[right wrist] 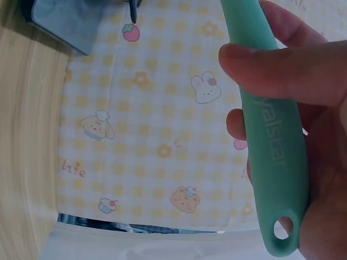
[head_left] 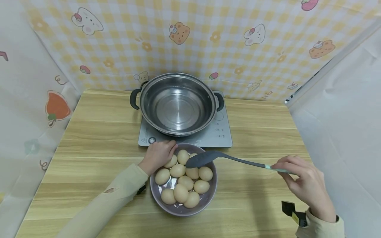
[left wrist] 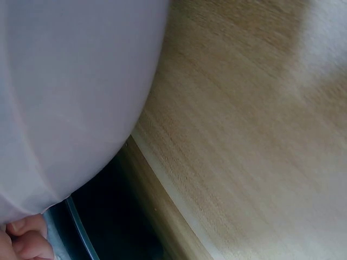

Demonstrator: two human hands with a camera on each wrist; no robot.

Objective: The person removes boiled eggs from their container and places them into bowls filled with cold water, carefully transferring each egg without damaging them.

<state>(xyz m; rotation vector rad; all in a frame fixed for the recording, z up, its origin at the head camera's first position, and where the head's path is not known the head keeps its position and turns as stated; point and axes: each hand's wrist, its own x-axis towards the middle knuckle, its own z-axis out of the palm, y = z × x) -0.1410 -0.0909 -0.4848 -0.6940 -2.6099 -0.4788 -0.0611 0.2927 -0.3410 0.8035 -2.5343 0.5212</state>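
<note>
A mauve bowl [head_left: 212, 195] full of brown eggs [head_left: 181, 193] stands on the table. My left hand [head_left: 159, 153] grips its upper left rim; in the left wrist view the curled fingers [left wrist: 32, 238] show beside the pale bowl wall [left wrist: 70, 97]. Between thumb and fingers, my right hand [head_left: 303, 178] holds a cooking spoon by its green handle [right wrist: 274, 146]. The spoon's dark grey head [head_left: 202, 159] overlaps the eggs at the bowl's upper right in the head view.
Behind the bowl a steel pot [head_left: 178, 110] with black side handles sits on a flat induction cooker [head_left: 224, 132]. The bowl is close to the cooker's front edge. A yellow checked cloth [head_left: 196, 49] hangs behind the wooden table [head_left: 98, 138], white sheets [head_left: 342, 109] at its sides.
</note>
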